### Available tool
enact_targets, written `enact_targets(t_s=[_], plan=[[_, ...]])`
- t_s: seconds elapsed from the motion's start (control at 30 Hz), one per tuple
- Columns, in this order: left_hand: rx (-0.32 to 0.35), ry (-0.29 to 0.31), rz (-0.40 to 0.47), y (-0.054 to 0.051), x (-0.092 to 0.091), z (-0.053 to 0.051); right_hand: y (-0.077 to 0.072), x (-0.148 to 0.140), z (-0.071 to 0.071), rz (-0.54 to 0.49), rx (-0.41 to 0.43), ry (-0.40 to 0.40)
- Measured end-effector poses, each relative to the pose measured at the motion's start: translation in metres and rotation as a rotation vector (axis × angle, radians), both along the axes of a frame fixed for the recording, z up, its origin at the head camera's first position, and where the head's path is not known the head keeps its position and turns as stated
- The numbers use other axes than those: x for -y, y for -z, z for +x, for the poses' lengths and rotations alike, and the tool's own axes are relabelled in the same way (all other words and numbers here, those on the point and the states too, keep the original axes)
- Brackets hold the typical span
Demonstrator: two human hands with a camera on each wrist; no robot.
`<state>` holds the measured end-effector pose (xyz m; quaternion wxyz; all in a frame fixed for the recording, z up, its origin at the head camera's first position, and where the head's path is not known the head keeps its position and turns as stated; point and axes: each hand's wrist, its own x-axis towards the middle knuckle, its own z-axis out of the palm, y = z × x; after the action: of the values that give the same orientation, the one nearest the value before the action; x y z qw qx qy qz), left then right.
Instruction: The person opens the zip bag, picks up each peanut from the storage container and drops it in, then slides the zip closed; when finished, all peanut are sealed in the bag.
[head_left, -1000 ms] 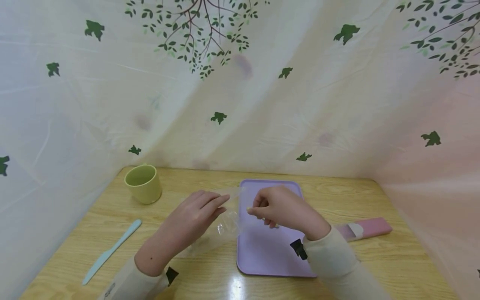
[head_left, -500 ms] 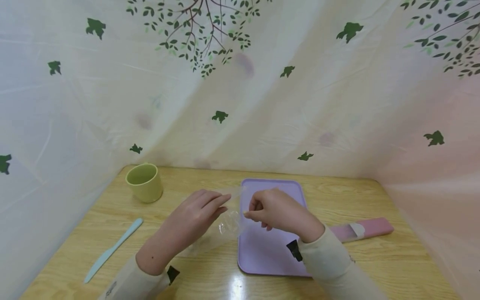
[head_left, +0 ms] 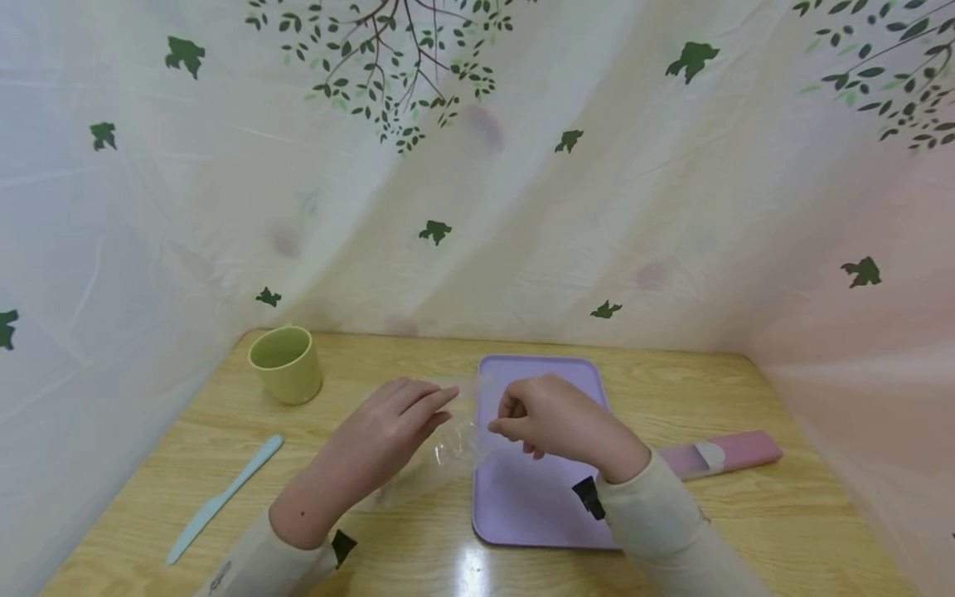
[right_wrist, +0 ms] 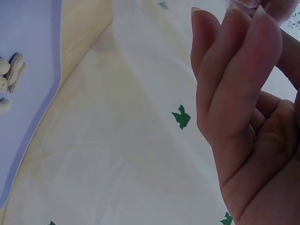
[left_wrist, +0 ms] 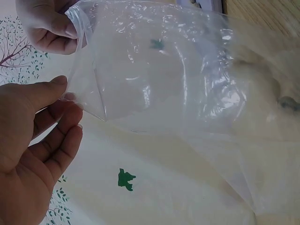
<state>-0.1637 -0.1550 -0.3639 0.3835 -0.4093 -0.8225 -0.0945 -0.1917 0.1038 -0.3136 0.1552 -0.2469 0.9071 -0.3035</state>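
Note:
In the head view a clear plastic bag (head_left: pixel 448 452) hangs between my two hands, partly over the tray. My left hand (head_left: pixel 391 431) pinches the bag's edge between thumb and fingers, seen closely in the left wrist view, where the bag (left_wrist: pixel 154 84) spreads out rightward with light creases. My right hand (head_left: pixel 559 419), fingers curled and thumb against the index, pinches another part of the same edge. Beneath the right hand lies a purple tray (head_left: pixel 522 518). Several peanuts (right_wrist: pixel 15 72) rest on it in the right wrist view; the hand hides them in the head view.
A green mug (head_left: pixel 287 369) stands at the back left of the wooden table (head_left: pixel 388 564). In front of it lies a pale blue knife (head_left: pixel 224 499). Right of the tray is a pink case (head_left: pixel 739 453), partly behind the right sleeve. A patterned curtain (head_left: pixel 358 215) closes off the back.
My right hand has shifted slightly left and down over the tray since a second ago, then stayed nearly still. My left hand holds the bag in the same place.

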Motion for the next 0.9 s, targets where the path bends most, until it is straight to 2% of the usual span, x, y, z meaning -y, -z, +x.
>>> enact_targets(t_s=[0.27,0.5,0.7,0.9], plan=[[0.017,0.004,0.017,0.0,-0.001,0.0,-0.01,-0.015,-0.002,-0.044,0.02,0.073],[0.036,0.0,0.008,0.003,-0.001,0.0,-0.012,-0.029,-0.013,-0.092,0.005,0.16],[0.033,0.002,0.008,0.004,-0.001,-0.001,0.0,-0.041,-0.035,-0.152,0.031,0.231],[0.029,0.011,0.01,0.005,-0.001,-0.002,0.03,-0.05,-0.062,-0.155,0.083,0.256]])
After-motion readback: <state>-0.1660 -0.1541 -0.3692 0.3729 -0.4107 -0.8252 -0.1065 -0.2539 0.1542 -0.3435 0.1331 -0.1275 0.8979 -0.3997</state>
